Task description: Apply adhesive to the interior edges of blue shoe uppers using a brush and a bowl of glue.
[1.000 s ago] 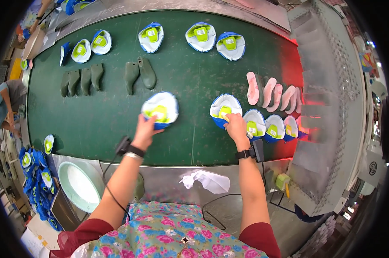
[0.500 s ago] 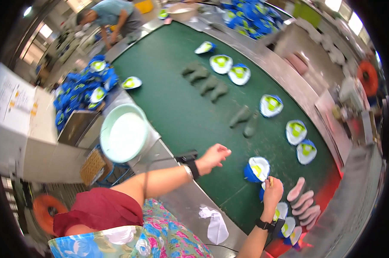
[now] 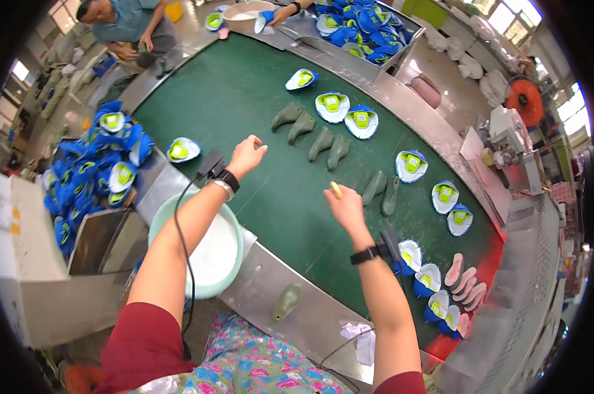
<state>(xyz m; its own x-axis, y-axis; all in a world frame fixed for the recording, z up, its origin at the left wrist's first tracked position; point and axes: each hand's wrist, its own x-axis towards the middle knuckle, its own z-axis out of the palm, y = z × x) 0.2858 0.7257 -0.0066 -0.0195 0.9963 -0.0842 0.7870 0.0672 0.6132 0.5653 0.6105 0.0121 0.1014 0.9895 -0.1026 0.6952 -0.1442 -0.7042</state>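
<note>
My left hand hovers over the near-left part of a green belt, its fingers loosely bent and apart, with nothing seen in them. A blue-and-white shoe upper with a lime-green inside lies to its left. To the right, my right hand is closed on a small yellowish stick-like thing, mostly hidden by the fingers. Past it stand dark green shoe lasts, with several more lasts farther away. A bowl of white liquid stands under my left forearm.
Shoe uppers line the belt's far and right side, beside pink insoles. Heaps of uppers sit at left and far right. One last and white paper lie on the metal edge. A co-worker bends at far left.
My left hand has moved away and to the left over the belt. My right hand has left the near-right uppers and moved left and farther out. A co-worker's hand with an upper now shows at the top.
</note>
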